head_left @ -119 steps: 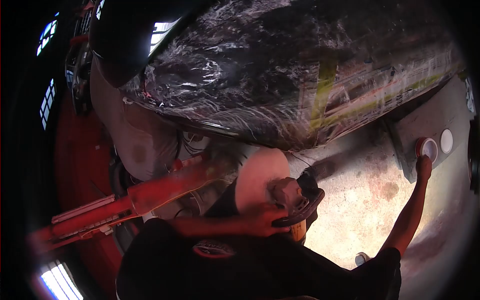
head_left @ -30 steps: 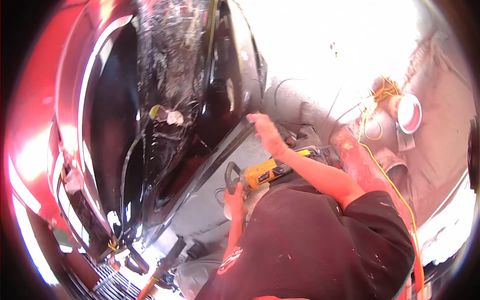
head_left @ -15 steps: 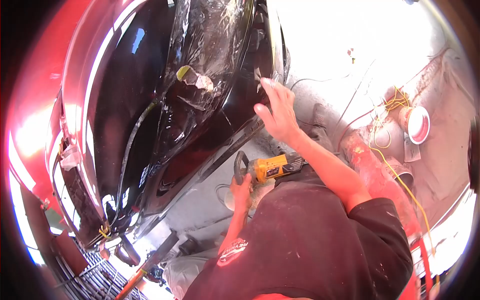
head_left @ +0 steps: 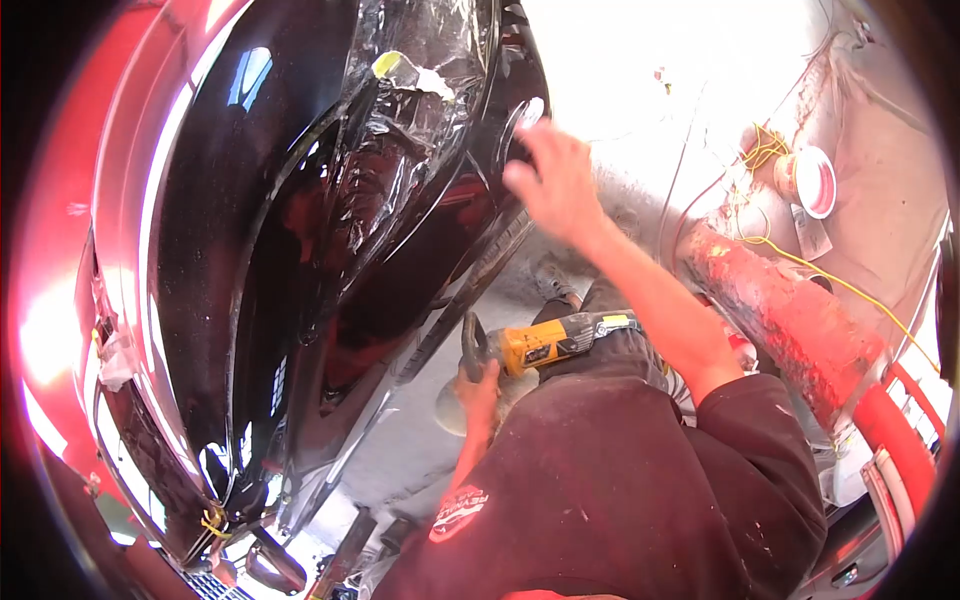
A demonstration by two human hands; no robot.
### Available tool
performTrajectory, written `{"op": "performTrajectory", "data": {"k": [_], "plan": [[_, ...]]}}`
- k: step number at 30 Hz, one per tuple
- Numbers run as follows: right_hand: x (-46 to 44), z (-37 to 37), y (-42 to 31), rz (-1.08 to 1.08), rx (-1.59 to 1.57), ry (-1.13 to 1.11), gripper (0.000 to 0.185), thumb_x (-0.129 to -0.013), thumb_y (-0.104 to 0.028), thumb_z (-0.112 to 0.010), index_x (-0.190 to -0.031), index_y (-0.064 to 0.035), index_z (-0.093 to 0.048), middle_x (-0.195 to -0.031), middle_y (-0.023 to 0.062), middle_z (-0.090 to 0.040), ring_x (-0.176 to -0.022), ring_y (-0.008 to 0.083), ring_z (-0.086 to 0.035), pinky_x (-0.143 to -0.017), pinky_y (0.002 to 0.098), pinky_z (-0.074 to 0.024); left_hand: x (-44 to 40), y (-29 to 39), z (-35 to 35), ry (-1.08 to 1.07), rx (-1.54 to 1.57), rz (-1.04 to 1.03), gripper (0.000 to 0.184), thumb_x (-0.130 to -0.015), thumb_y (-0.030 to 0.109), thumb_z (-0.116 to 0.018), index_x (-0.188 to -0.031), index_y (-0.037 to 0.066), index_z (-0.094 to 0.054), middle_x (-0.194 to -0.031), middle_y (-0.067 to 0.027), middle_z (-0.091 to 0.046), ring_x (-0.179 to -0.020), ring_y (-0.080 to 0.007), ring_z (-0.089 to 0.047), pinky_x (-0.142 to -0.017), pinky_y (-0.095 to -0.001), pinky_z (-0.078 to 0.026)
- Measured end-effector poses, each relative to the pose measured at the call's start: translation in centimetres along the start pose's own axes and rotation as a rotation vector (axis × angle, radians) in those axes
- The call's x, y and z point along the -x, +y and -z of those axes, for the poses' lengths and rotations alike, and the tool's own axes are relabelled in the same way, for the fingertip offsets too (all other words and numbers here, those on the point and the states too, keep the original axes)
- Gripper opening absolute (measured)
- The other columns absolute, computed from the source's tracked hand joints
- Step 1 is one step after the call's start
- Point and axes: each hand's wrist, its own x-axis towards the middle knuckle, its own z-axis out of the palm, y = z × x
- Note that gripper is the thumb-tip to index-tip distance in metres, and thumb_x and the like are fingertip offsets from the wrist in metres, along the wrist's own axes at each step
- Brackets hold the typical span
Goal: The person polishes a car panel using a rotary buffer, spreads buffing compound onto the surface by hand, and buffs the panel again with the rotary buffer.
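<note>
A yellow and black power polisher [head_left: 545, 345] lies across my lap, its pale round pad [head_left: 452, 408] facing down beside my thigh. My left hand [head_left: 478, 395] is wrapped round its black loop handle. My right hand [head_left: 558, 180] is raised with the fingers apart and holds nothing. It is in front of the lower edge of a glossy black car panel [head_left: 400, 290]; whether the fingertips touch the panel cannot be made out. Torn clear plastic film [head_left: 385, 165] covers part of the bodywork.
A red post [head_left: 780, 310] slants down at the right. Beyond it are a white-rimmed round container [head_left: 812, 183] and a tangled yellow cord [head_left: 765, 148]. Red bodywork [head_left: 75, 210] stands at the far left. The floor at the top right is glaringly bright.
Since a second ago my right hand has risen along the panel edge, its fingers apart. The view has shifted, and more of the red post shows. My left hand stays on the polisher's handle.
</note>
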Motion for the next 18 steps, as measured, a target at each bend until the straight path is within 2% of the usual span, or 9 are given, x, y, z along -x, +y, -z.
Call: {"op": "performTrajectory", "data": {"k": [2, 3, 6, 7, 10, 11, 12, 14, 18], "plan": [[4.2, 2.0, -1.4, 0.124, -0.004, -0.162, 0.052, -0.099, -0.043, -0.059, -0.133, -0.0031, -0.062, -0.138, 0.0206, -0.056, -0.128, 0.0406, -0.048, -0.112, 0.0522, -0.0338, 0.6, -0.5, -0.5, -0.014, -0.018, 0.026, 0.026, -0.091, 0.011, -0.078, -0.105, 0.004, -0.057, -0.072, 0.0001, -0.057, -0.053, -0.008, -0.048, -0.047, -0.0249, -0.039], [5.3, 2.3, -1.7, 0.106, -0.016, -0.113, 0.044, -0.101, -0.037, -0.056, -0.125, -0.0016, -0.065, -0.13, 0.0225, -0.06, -0.117, 0.0391, -0.055, -0.109, 0.0499, -0.0384, 0.6, -0.8, -0.4, -0.017, -0.016, 0.02, 0.025, -0.091, 0.012, -0.078, -0.103, 0.004, -0.058, -0.072, 0.0004, -0.057, -0.053, -0.0079, -0.048, -0.047, -0.0249, -0.039], [4.0, 1.2, 4.9, -0.163, -0.223, 0.033, 0.038, -0.103, -0.032, -0.054, -0.12, 0.0002, -0.065, -0.121, 0.0247, -0.063, -0.109, 0.0391, -0.059, -0.104, 0.0474, -0.043, 0.3, -1.3, -0.8, -0.007, 0.003, 0.002, 0.024, -0.091, 0.015, -0.079, -0.099, 0.004, -0.059, -0.072, 0.0008, -0.057, -0.052, -0.0077, -0.048, -0.047, -0.0248, -0.038], [2.6, 0.9, 8.3, -0.396, -0.239, -0.048, 0.033, -0.104, -0.027, -0.053, -0.115, 0.0022, -0.064, -0.113, 0.0263, -0.064, -0.106, 0.04, -0.062, -0.1, 0.0463, -0.0459, 0.6, -1.1, -1.0, -0.009, 0.0, 0.009, 0.024, -0.091, 0.015, -0.079, -0.099, 0.004, -0.059, -0.072, 0.0007, -0.057, -0.053, -0.0077, -0.048, -0.047, -0.0248, -0.038], [2.4, -4.1, 11.5, -0.112, -0.443, 0.198, 0.033, -0.104, -0.024, -0.052, -0.12, 0.0029, -0.063, -0.119, 0.0248, -0.063, -0.117, 0.0395, -0.059, -0.104, 0.0456, -0.0434, 1.7, -1.4, -2.7, 0.004, -0.007, 0.031, 0.024, -0.092, 0.014, -0.078, -0.101, 0.004, -0.059, -0.072, 0.0003, -0.057, -0.054, -0.0076, -0.049, -0.048, -0.0248, -0.038], [4.5, -4.7, 9.2, -0.169, -0.212, 0.276, 0.037, -0.105, -0.025, -0.051, -0.125, 0.0039, -0.062, -0.128, 0.0231, -0.061, -0.125, 0.0392, -0.055, -0.109, 0.045, -0.0398, 1.7, -1.1, -3.2, 0.008, -0.012, 0.033, 0.023, -0.092, 0.014, -0.078, -0.101, 0.004, -0.059, -0.072, 0.0002, -0.057, -0.054, -0.0076, -0.049, -0.048, -0.0247, -0.038], [6.3, -4.7, 9.6, -0.241, -0.449, 0.198, 0.04, -0.105, -0.026, -0.051, -0.13, 0.0037, -0.061, -0.136, 0.0222, -0.058, -0.132, 0.0389, -0.05, -0.113, 0.0452, -0.0356, 1.9, -1.1, -3.8, 0.012, 0.004, 0.036, 0.023, -0.092, 0.014, -0.078, -0.101, 0.004, -0.059, -0.072, 0.0001, -0.058, -0.054, -0.0076, -0.049, -0.049, -0.0247, -0.039], [10.0, -5.7, 10.7, -0.302, -0.47, 0.095, 0.041, -0.106, -0.027, -0.052, -0.132, 0.0039, -0.06, -0.136, 0.0233, -0.059, -0.131, 0.0389, -0.052, -0.114, 0.0448, -0.0368, 2.6, -1.2, -4.5, 0.029, 0.043, 0.045, 0.023, -0.092, 0.013, -0.078, -0.102, 0.004, -0.059, -0.072, -0.0001, -0.058, -0.055, -0.0076, -0.05, -0.049, -0.0248, -0.039], [4.9, -4.0, 14.7, -0.286, -0.558, 0.184, 0.04, -0.107, -0.026, -0.05, -0.134, 0.0021, -0.06, -0.134, 0.0229, -0.061, -0.128, 0.0395, -0.055, -0.11, 0.0453, -0.0429, 3.7, -0.7, -6.6, 0.049, -0.043, 0.064, 0.023, -0.092, 0.013, -0.078, -0.101, 0.004, -0.059, -0.074, -0.0004, -0.06, -0.056, -0.0076, -0.051, -0.049, -0.0245, -0.039]]}}
